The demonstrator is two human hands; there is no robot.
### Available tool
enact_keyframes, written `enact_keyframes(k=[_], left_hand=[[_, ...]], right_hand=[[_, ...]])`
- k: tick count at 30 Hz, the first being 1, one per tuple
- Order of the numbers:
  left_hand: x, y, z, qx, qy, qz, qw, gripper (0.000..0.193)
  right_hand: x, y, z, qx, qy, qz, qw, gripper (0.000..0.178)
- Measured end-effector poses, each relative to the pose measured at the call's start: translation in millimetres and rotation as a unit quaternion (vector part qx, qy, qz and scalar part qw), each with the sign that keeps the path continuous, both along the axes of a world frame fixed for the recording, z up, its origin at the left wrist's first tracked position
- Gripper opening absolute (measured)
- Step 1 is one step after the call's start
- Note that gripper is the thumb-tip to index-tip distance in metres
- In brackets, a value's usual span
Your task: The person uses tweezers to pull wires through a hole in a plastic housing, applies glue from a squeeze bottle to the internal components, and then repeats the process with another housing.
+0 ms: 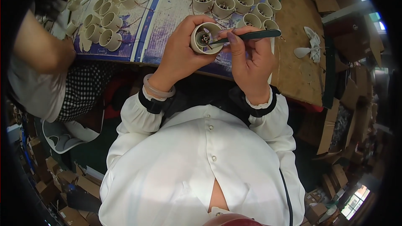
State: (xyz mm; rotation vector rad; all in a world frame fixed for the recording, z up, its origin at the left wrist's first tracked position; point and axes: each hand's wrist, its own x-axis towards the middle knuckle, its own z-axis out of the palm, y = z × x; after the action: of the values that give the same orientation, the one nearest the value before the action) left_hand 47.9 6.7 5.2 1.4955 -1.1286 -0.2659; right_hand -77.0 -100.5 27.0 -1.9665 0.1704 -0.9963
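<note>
My left hand (182,52) is wrapped round a cream-coloured round cup-shaped housing (194,42), tilted so its inside faces up towards me. A dark round part with small light dots sits at its bottom. Between the thumb and fingers of my right hand (251,60) is a pair of dark green tweezers (261,34). Their tip points into the housing's mouth, close to the dark part; whether it touches is too small to tell. Both hands are over the table's near edge. Beyond them stand several similar cream housings (224,6), with dark parts inside and thin wires.
More cream housings (111,21) with wires stand on the left of the purple-and-white cardboard sheet (167,19). A co-worker's arm (44,48) reaches over that side. Crumpled white material (310,46) lies on the brown board at the right. Open cardboard boxes (335,125) stand beyond the table's right side.
</note>
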Motion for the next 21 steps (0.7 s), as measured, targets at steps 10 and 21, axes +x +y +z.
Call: enact_keyframes(k=[10, 21], left_hand=[[-1.1, 0.5, -2.8, -0.006, 0.003, 0.021, 1.000, 0.054], [-3.9, 5.5, -3.1, -0.026, 0.014, 0.004, 1.000, 0.055]], right_hand=[[-0.7, -2.4, -1.7, -0.014, 0.015, 0.004, 1.000, 0.013], [-7.0, -0.7, 1.2, -0.017, -0.016, 0.033, 0.999, 0.013]])
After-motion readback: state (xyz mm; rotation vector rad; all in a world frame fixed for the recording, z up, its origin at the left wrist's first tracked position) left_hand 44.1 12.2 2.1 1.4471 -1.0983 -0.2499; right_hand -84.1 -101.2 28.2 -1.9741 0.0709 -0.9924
